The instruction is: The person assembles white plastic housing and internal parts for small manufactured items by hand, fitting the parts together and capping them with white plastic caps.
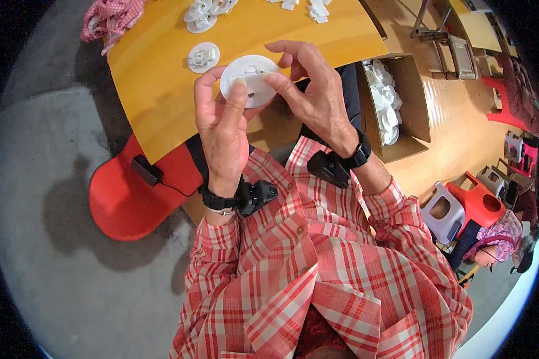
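Note:
A round white plastic disc with a small metal part at its centre is held up in front of me by both hands. My left hand grips its left and lower edge, thumb pressed on the face. My right hand pinches its right side with fingers curled over the top. A similar white disc lies on the yellow-orange table just behind. Both wrists wear black bands with small black devices.
More white parts lie at the table's far edge, beside a pink cloth. A cardboard box of white parts stands on the floor at right. A red chair is at left. Stools and another seated person are at lower right.

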The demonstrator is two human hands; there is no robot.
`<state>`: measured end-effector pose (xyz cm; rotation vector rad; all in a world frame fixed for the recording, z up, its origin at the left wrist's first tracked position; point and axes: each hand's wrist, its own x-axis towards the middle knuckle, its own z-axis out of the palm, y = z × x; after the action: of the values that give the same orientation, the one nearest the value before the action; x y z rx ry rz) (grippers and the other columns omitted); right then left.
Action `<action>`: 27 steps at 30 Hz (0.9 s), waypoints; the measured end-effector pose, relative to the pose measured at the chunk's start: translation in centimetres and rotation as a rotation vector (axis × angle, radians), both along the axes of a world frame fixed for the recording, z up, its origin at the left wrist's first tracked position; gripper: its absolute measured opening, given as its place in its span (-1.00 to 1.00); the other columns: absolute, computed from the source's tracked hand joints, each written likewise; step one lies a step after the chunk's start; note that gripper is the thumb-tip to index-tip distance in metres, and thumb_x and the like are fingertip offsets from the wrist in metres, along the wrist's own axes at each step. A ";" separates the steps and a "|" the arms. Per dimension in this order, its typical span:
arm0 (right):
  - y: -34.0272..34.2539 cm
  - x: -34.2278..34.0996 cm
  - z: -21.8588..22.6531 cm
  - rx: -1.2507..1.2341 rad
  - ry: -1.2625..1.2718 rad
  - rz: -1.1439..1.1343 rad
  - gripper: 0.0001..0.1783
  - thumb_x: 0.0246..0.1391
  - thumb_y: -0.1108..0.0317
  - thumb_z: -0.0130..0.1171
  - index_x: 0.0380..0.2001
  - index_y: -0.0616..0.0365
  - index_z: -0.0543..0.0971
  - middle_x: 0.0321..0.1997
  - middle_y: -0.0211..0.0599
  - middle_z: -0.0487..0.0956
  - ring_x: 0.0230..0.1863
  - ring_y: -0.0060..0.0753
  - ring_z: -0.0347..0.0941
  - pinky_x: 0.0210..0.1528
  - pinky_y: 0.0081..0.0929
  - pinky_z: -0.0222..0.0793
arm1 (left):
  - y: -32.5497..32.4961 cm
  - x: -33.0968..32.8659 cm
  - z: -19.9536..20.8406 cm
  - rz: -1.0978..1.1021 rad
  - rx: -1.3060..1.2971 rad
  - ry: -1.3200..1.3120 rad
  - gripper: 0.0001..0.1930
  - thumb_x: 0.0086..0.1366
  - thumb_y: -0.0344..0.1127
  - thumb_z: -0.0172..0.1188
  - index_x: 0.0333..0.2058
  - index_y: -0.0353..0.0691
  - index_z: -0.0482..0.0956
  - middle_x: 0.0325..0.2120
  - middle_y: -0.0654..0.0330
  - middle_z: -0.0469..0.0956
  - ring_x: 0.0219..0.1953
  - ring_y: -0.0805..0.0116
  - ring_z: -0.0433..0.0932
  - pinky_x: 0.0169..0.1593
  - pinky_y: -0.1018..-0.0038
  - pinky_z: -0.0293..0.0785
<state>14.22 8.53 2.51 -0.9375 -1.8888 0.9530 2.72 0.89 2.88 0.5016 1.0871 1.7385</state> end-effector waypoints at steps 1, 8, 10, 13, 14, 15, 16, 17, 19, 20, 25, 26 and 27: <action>0.0 0.2 -0.5 -0.134 0.002 0.019 -0.74 -0.02 0.22 0.20 -0.33 0.17 0.52 -0.49 -0.27 0.45 -0.49 -0.22 0.43 -0.52 -0.46 0.34 | 0.1 0.1 0.0 0.025 0.012 0.000 -0.71 0.28 -0.35 0.04 -0.05 -0.20 0.23 -0.17 0.08 0.45 -0.13 0.30 0.48 -0.11 0.34 0.52; 0.0 0.0 -0.5 0.010 -0.156 0.026 -0.68 0.04 0.14 0.15 -0.34 0.21 0.47 -0.58 -0.13 0.47 -0.55 -0.15 0.45 -0.49 -0.39 0.37 | -0.2 0.5 1.0 0.001 -0.134 0.301 -0.68 0.31 -0.30 0.00 -0.02 -0.25 0.20 -0.23 0.07 0.47 -0.26 0.36 0.53 -0.24 0.47 0.57; -0.2 -0.1 0.0 -0.130 -0.114 0.028 -0.65 0.07 0.11 0.11 -0.36 0.24 0.46 -0.59 -0.09 0.49 -0.55 -0.11 0.47 -0.53 -0.34 0.35 | -0.3 0.5 1.5 -0.083 -0.190 0.295 -0.61 0.31 -0.30 -0.02 0.06 -0.26 0.17 -0.22 0.06 0.46 -0.25 0.33 0.53 -0.25 0.40 0.58; -0.5 -0.6 -0.3 -0.118 -0.030 0.010 -0.62 0.08 0.08 0.09 -0.37 0.27 0.45 -0.61 -0.06 0.48 -0.58 -0.09 0.46 -0.56 -0.32 0.34 | -0.1 0.6 1.1 -0.017 -0.089 0.467 -0.62 0.32 -0.33 -0.04 0.07 -0.29 0.16 -0.20 0.06 0.46 -0.29 0.40 0.53 -0.34 0.48 0.59; -0.5 -0.7 -0.3 -0.120 -0.030 0.009 -0.62 0.08 0.08 0.09 -0.37 0.27 0.45 -0.61 -0.06 0.48 -0.58 -0.09 0.46 -0.56 -0.32 0.34 | -0.1 0.6 0.8 -0.018 -0.091 0.467 -0.62 0.32 -0.33 -0.04 0.07 -0.29 0.16 -0.20 0.06 0.46 -0.29 0.40 0.53 -0.34 0.48 0.59; -0.5 -0.8 -0.3 -0.158 -0.019 0.017 -0.61 0.08 0.08 0.09 -0.38 0.27 0.45 -0.63 -0.06 0.47 -0.59 -0.11 0.46 -0.57 -0.34 0.33 | -0.1 0.6 0.6 -0.017 -0.078 0.463 -0.63 0.32 -0.35 -0.05 0.06 -0.30 0.17 -0.19 0.07 0.46 -0.28 0.41 0.53 -0.32 0.50 0.58; -0.5 -0.8 -0.3 -0.195 -0.008 0.025 -0.60 0.07 0.08 0.09 -0.40 0.28 0.45 -0.65 -0.06 0.46 -0.60 -0.12 0.46 -0.57 -0.35 0.33 | -0.1 0.7 0.4 -0.017 -0.065 0.458 -0.64 0.32 -0.38 -0.06 0.06 -0.31 0.18 -0.19 0.07 0.46 -0.27 0.43 0.53 -0.29 0.51 0.58; -0.5 -0.8 -0.3 -0.196 -0.008 0.025 -0.60 0.07 0.08 0.09 -0.40 0.28 0.45 -0.65 -0.06 0.46 -0.60 -0.12 0.46 -0.57 -0.35 0.33 | -0.2 0.7 0.2 -0.017 -0.067 0.458 -0.64 0.32 -0.38 -0.06 0.06 -0.31 0.18 -0.19 0.07 0.46 -0.27 0.43 0.53 -0.29 0.51 0.58; -0.5 -0.8 -0.1 -0.288 -0.002 0.074 -0.61 0.07 0.08 0.08 -0.42 0.28 0.44 -0.68 -0.07 0.43 -0.64 -0.16 0.44 -0.59 -0.38 0.31 | -0.3 0.7 0.0 -0.004 -0.075 0.475 -0.66 0.32 -0.41 -0.07 0.04 -0.32 0.21 -0.19 0.08 0.46 -0.26 0.42 0.52 -0.24 0.53 0.56; -0.6 -0.8 0.1 -0.290 -0.002 0.074 -0.61 0.07 0.08 0.08 -0.42 0.28 0.44 -0.68 -0.07 0.43 -0.64 -0.16 0.44 -0.59 -0.38 0.31 | -0.4 0.7 0.1 -0.005 -0.077 0.474 -0.66 0.32 -0.41 -0.07 0.04 -0.32 0.21 -0.19 0.08 0.46 -0.26 0.42 0.52 -0.24 0.53 0.56; -1.3 -1.1 0.0 -0.202 0.044 0.025 -0.64 0.08 0.12 0.08 -0.42 0.27 0.44 -0.69 -0.11 0.43 -0.67 -0.29 0.41 -0.60 -0.41 0.31 | -0.5 1.0 0.5 0.025 -0.056 0.458 -0.67 0.31 -0.41 -0.06 0.03 -0.34 0.22 -0.20 0.09 0.47 -0.25 0.44 0.52 -0.26 0.55 0.55; -1.4 -1.2 0.1 -0.202 0.043 0.025 -0.64 0.08 0.12 0.08 -0.42 0.27 0.44 -0.69 -0.11 0.43 -0.67 -0.29 0.41 -0.60 -0.41 0.31 | -0.4 0.9 0.2 0.025 -0.055 0.457 -0.67 0.31 -0.41 -0.06 0.03 -0.34 0.22 -0.20 0.09 0.47 -0.25 0.44 0.52 -0.26 0.55 0.55; -1.4 -1.2 0.1 -0.165 -0.008 0.024 -0.65 0.09 0.13 0.08 -0.39 0.27 0.44 -0.67 -0.11 0.44 -0.65 -0.34 0.42 -0.59 -0.42 0.32 | -0.4 0.8 -0.2 0.066 -0.060 0.520 -0.67 0.31 -0.39 -0.05 0.03 -0.34 0.22 -0.22 0.08 0.48 -0.32 0.42 0.54 -0.33 0.55 0.56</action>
<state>12.99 7.13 2.63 -1.0179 -1.8530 1.1347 3.53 0.54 2.71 0.9208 1.5266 1.6670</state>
